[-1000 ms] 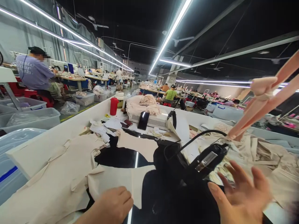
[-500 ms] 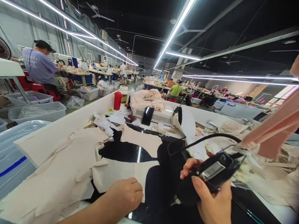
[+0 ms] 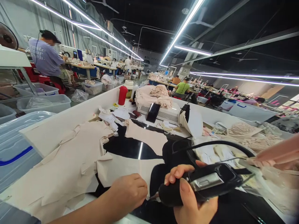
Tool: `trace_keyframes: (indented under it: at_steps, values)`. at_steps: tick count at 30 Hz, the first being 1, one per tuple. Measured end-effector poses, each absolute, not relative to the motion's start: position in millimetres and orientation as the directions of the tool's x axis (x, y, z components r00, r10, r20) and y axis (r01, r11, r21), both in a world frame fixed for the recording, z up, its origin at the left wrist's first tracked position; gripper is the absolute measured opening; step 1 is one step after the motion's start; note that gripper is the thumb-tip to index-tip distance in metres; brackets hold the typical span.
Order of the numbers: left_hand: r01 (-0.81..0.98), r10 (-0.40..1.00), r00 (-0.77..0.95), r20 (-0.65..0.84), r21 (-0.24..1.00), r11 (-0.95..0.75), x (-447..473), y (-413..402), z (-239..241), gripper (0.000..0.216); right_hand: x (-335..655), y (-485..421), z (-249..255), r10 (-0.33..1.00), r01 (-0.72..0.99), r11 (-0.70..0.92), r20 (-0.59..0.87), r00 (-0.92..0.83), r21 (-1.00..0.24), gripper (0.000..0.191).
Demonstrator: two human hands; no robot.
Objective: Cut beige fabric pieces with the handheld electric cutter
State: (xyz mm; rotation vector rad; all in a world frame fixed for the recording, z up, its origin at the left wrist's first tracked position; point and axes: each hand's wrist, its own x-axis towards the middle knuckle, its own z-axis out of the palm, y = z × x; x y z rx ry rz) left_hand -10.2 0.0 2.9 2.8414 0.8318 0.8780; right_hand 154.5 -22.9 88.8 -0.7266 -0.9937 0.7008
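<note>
My left hand (image 3: 130, 191) lies closed over the right end of a beige fabric piece (image 3: 116, 169). Its fingertips are turned under, so I cannot make out what they grip. In my right hand (image 3: 193, 199) is a black corded handheld tool (image 3: 210, 183) with a silver metal plate on its side. The tool's narrow tip points left, close by my left knuckles and the fabric's edge. Farther back on the glossy black work surface (image 3: 121, 146) lies a second curved beige piece (image 3: 147, 133).
Layered beige fabric (image 3: 72, 152) covers the left side. Behind stand a red bottle (image 3: 122, 95), a phone (image 3: 153, 112) and a white vented box (image 3: 169, 114). The tool's black cable (image 3: 219, 143) arches right, near hanging pink fabric (image 3: 277, 152). A person (image 3: 46, 56) sits at far left.
My right hand has brought the tool leftward, its tip now beside my left hand. The left hand has barely moved. The whole view has shifted slightly, and the pink fabric at right hangs lower.
</note>
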Motion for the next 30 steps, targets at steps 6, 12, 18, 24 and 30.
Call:
trace_keyframes:
  at_steps: [6, 12, 18, 24, 30]
  values:
    - [0.461, 0.489, 0.678, 0.549, 0.200, -0.864, -10, 0, 0, 0.019, 154, -23, 87, 0.799, -0.192, 0.563, 0.470, 0.375, -0.804, 0.045]
    - [0.466, 0.510, 0.708, 0.488, 0.220, -0.857, -10, 3, 7, 0.016, 155, -24, 89, 0.800, -0.152, 0.565, 0.495, 0.339, -0.811, 0.043]
    - [0.538, 0.630, 0.682, 0.372, 0.327, -0.777, -6, 10, 10, 0.023, 156, -25, 87, 0.815, -0.168, 0.542, 0.466, 0.345, -0.823, 0.045]
    - [0.534, 0.662, 0.659, 0.356, 0.399, -0.746, -5, 11, 7, 0.028, 153, -27, 90, 0.817, -0.190, 0.537, 0.451, 0.359, -0.822, 0.043]
    - [0.449, 0.637, 0.634, 0.438, 0.463, -0.765, -5, 13, 0, 0.030, 151, -27, 92, 0.816, -0.194, 0.537, 0.447, 0.366, -0.821, 0.044]
